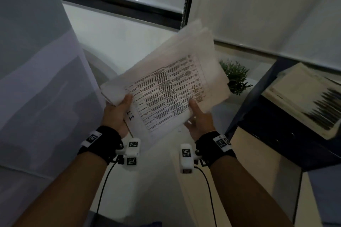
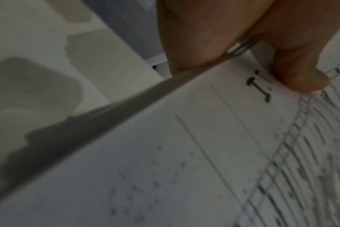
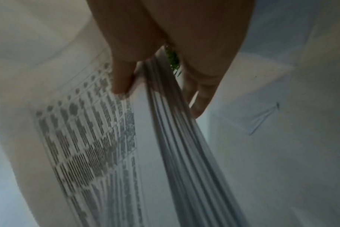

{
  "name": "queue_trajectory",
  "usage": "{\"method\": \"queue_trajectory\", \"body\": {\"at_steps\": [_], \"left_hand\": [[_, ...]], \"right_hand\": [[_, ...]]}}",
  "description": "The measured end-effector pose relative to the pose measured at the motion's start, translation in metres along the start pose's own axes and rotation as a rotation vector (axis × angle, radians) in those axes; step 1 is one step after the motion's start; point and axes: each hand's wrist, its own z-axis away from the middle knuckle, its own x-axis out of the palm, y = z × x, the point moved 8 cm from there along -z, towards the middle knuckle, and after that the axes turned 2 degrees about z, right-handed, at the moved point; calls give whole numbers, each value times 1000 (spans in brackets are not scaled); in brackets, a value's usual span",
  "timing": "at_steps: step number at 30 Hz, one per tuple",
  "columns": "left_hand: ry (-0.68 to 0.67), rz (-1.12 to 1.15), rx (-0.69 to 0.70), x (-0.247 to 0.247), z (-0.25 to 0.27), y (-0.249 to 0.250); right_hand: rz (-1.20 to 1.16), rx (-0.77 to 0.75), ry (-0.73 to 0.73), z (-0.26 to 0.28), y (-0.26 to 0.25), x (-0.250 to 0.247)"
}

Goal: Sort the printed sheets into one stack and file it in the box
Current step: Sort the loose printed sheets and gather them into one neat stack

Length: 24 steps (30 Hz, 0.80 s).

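Observation:
A loose stack of printed sheets (image 1: 166,86) is held up in the air in front of me, its top page a table of text. My left hand (image 1: 118,114) grips the stack's near left corner, thumb on top by the printed "1.1" (image 2: 260,89). My right hand (image 1: 198,120) pinches the near right edge, thumb (image 3: 122,79) over the page and fingers (image 3: 200,98) under the fanned sheet edges (image 3: 184,145). The sheets are uneven, with corners sticking out at the far end. At the right, a dark blue box (image 1: 273,125) holds a pile of papers (image 1: 304,97).
A small green plant (image 1: 237,77) stands behind the stack on a white surface (image 1: 129,42). A sheer white curtain (image 1: 36,79) hangs at the left. Roller blinds (image 1: 258,5) cover the windows behind. A light tabletop (image 1: 258,180) lies under the box.

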Motion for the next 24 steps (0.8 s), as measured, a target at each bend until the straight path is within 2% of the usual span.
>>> {"method": "queue_trajectory", "body": {"at_steps": [1, 3, 6, 8, 10, 12, 14, 16, 19, 21, 24], "left_hand": [[-50, 56, -64, 0, 1, -14], [-120, 121, -217, 1, 6, -41], [-117, 52, -366, -13, 16, -76], [5, -124, -438, -40, 23, -102], [185, -366, -539, -82, 28, -127], [301, -735, -581, -112, 24, -133], [316, -1177, -444, -112, 9, -116], [231, -1361, -242, -82, -1, -94], [-30, -1303, -8, -36, -22, -75], [-143, -1208, 8, -19, -33, -61], [-211, -927, 43, 8, -38, -34]], "right_hand": [[3, 4, -61, -1, 0, 4], [-7, -66, -79, -1, -9, 4], [50, -184, 0, 7, -23, -11], [219, -168, 107, 4, -12, -31], [469, -21, 287, -7, 17, -62], [654, 114, 400, -13, 45, -84], [715, 118, 441, -13, 59, -96], [700, 17, 396, -15, 59, -96], [637, -134, 248, -5, 42, -80], [627, -208, 128, 11, 21, -63], [630, -378, -109, 40, -19, -31]]}}
